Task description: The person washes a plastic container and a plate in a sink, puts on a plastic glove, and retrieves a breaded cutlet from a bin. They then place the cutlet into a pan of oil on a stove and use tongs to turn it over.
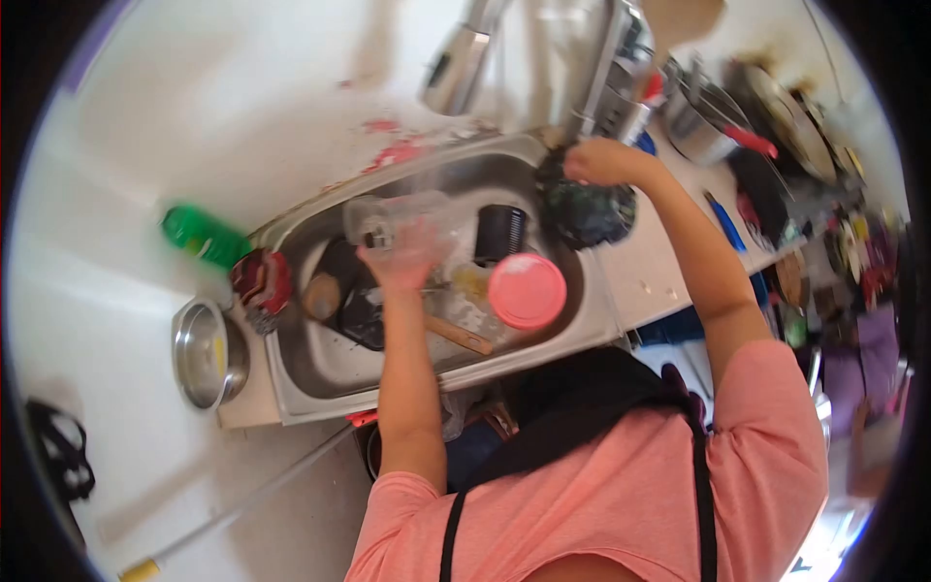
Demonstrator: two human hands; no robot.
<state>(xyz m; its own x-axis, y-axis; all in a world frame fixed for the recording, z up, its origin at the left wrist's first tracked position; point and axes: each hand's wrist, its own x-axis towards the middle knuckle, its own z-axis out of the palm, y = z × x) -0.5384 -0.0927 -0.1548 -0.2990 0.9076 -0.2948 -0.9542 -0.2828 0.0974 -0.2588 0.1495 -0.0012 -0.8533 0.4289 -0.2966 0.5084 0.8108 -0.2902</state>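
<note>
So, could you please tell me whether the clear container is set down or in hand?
In hand: the left hand grips the clear container over the sink; blur hides whether anything is inside.

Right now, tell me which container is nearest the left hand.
The clear container, held by the left hand over the sink. It is see-through; the pink tub or lid in the sink is opaque, and the metal bowl stands outside it.

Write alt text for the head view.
A person's left hand holds a clear container over a metal sink; the right hand is at a dark, blurred object by its rim. Inside lie a round pink item and a wooden handle.
</note>
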